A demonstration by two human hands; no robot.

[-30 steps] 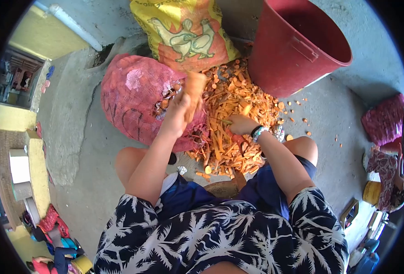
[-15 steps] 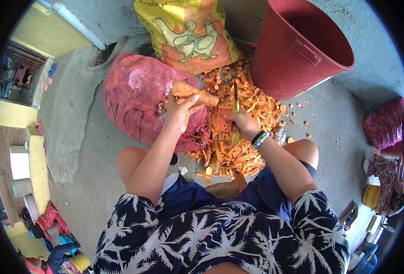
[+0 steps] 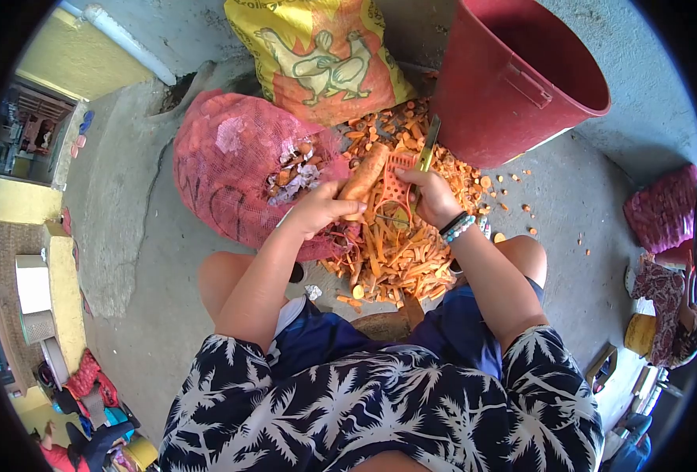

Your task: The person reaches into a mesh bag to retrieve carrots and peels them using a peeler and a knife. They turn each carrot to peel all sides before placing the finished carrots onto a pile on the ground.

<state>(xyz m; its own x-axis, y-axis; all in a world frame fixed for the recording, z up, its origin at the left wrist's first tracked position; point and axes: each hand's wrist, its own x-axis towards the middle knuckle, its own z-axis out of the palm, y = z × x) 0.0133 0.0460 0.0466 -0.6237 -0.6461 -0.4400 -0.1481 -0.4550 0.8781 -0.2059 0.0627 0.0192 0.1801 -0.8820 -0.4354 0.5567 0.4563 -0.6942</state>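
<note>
My left hand (image 3: 317, 211) is closed around the lower end of a thick carrot (image 3: 368, 167), which slants up and to the right. In my right hand (image 3: 436, 198) is a knife (image 3: 427, 149) with a yellow-green part by the thumb and a grey tip pointing up. An orange plastic piece with holes (image 3: 398, 170) sits against that thumb, between the carrot and the knife; I cannot tell if it is joined to the knife. Below both hands spreads a pile of carrot strips and cut pieces (image 3: 403, 263).
A pink mesh sack (image 3: 222, 173) lies left of the pile, carrots and papery scraps showing at its opening. Behind stand a yellow and orange printed sack (image 3: 325, 67) and a tall red bin (image 3: 490, 94). Purple mesh sacks (image 3: 663, 208) rest by the right wall.
My left hand has lowered, turning the carrot from nearly level to steeply slanted and bringing it closer to the right hand. The knife now tilts right; the orange piece has risen with the right hand.
</note>
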